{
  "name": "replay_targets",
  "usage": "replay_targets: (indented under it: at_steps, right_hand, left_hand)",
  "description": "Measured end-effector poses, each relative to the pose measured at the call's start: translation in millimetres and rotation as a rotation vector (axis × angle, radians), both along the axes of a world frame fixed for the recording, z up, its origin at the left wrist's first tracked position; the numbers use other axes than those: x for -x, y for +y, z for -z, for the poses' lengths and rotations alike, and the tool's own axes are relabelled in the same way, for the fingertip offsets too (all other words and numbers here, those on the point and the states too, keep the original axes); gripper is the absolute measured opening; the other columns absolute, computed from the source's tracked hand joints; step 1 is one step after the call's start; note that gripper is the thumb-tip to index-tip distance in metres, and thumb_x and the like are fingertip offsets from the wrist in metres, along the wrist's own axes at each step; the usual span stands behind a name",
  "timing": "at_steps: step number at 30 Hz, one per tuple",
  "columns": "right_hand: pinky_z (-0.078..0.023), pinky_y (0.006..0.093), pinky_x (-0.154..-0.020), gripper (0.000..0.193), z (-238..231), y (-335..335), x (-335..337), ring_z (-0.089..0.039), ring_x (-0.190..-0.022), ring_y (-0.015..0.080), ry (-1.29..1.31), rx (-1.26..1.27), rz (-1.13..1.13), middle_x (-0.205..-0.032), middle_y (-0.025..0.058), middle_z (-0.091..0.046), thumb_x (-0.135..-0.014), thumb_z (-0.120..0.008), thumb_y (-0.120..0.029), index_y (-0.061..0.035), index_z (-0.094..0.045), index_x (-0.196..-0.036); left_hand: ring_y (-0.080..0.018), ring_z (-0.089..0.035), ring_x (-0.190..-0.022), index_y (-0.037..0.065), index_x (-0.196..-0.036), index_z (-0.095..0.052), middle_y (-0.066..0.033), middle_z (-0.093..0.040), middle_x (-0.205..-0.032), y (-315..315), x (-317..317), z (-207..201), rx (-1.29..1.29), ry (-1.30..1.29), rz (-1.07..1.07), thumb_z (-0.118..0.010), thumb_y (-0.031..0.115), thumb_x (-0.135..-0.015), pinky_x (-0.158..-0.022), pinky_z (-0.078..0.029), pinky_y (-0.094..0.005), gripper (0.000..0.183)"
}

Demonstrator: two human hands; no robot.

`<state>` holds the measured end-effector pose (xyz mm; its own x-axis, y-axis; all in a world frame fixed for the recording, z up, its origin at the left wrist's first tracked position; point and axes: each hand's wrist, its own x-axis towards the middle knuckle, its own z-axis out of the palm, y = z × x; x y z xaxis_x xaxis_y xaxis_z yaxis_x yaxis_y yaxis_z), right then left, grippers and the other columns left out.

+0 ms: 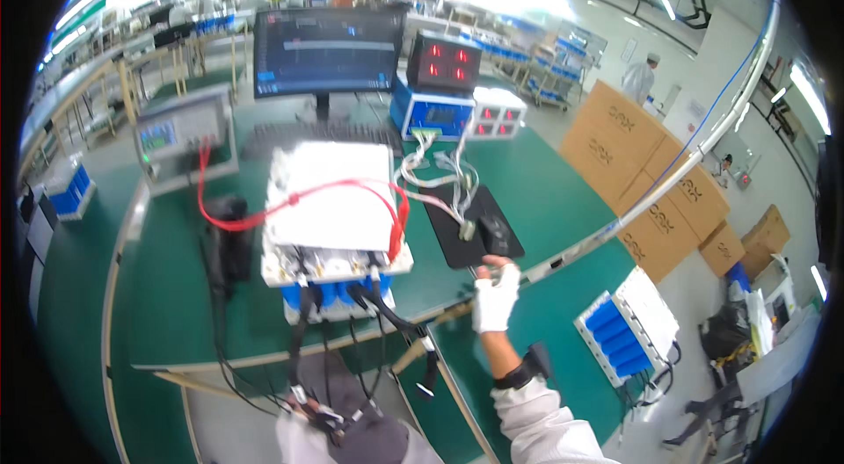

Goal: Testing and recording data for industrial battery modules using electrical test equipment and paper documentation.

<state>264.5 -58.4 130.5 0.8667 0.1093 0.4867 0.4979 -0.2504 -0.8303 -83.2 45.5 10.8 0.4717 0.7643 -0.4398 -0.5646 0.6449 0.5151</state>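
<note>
Green workbench [176,310] fills mid of the room, w/ monitor [325,60] at far side. White-and-blue pack [325,231] stands on it, left of ctr., red cables [294,199] across its top. R hand [497,301], white-gloved, is just near side of black mouse [495,237], fingers bent; grip I cannot tell. L hand [305,406] is at near cable ends [331,419], grip also unclear.

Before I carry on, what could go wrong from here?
The red leads run across the white-topped pack and could snag if the pack shifts. Black cables hang past the green table's front edge, so they might get tugged. A connector lies on the black mat beside the mouse; the right hand could knock it.
</note>
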Motion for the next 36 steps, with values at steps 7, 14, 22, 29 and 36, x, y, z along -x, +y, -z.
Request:
replay_targets:
  at_steps: [7, 14, 22, 29, 36]
  right_hand:
    - [-0.035, 0.0448, -0.1, 0.055, 5, -4, -110, -0.038, -0.122, 0.0362, -0.085, 0.563, 0.38, -0.13, 0.0182, -0.042, -0.066, -0.077, -0.029, -0.0224, -0.061, -0.119]
    - [-0.035, 0.0455, -0.099, 0.051, -5, 7, -99, -0.037, -0.123, 0.0352, -0.032, 0.662, 0.292, -0.132, 0.016, -0.041, -0.068, -0.076, -0.029, -0.0262, -0.063, -0.118]
    - [-0.038, 0.0458, -0.096, 0.047, 1, 3, -106, -0.042, -0.12, 0.0356, -0.067, 0.707, 0.309, -0.131, 0.0161, -0.044, -0.071, -0.072, -0.029, -0.0272, -0.063, -0.117]
    - [-0.037, 0.0461, -0.096, 0.049, 0, 2, -105, -0.042, -0.12, 0.0344, -0.037, 0.69, 0.301, -0.13, 0.0161, -0.045, -0.074, -0.069, -0.028, -0.0284, -0.061, -0.122]
    - [-0.038, 0.0463, -0.095, 0.046, 3, 2, -107, -0.044, -0.118, 0.0348, -0.052, 0.69, 0.302, -0.129, 0.0165, -0.046, -0.076, -0.067, -0.025, -0.0281, -0.061, -0.121]
  left_hand:
    - [-0.0165, -0.055, -0.071, 0.0, -0.106, -0.054, -0.0071, -0.055, -0.087, -17, -11, -60, -0.041, 0.025, 0.119, -0.054, 0.0, -0.09, -0.063, -0.05, -0.0312, 0.016]
    - [-0.0199, -0.057, -0.068, -0.001, -0.112, -0.051, -0.0129, -0.057, -0.085, -14, -10, -50, -0.034, 0.029, 0.128, -0.053, -0.002, -0.089, -0.063, -0.05, -0.0321, 0.024]
    - [-0.021, -0.058, -0.07, 0.0, -0.112, -0.05, -0.0154, -0.058, -0.086, -13, -13, -47, -0.055, 0.037, 0.129, -0.05, -0.002, -0.089, -0.063, -0.05, -0.0327, 0.023]
    - [-0.0221, -0.057, -0.07, 0.002, -0.108, -0.05, -0.0166, -0.058, -0.087, -15, -11, -49, -0.063, 0.041, 0.171, -0.051, -0.003, -0.089, -0.064, -0.05, -0.0334, 0.02]
    - [-0.0223, -0.057, -0.074, 0.003, -0.105, -0.051, -0.0119, -0.057, -0.084, -16, -10, -50, -0.055, 0.038, 0.147, -0.053, 0.0, -0.089, -0.064, -0.05, -0.0351, 0.017]
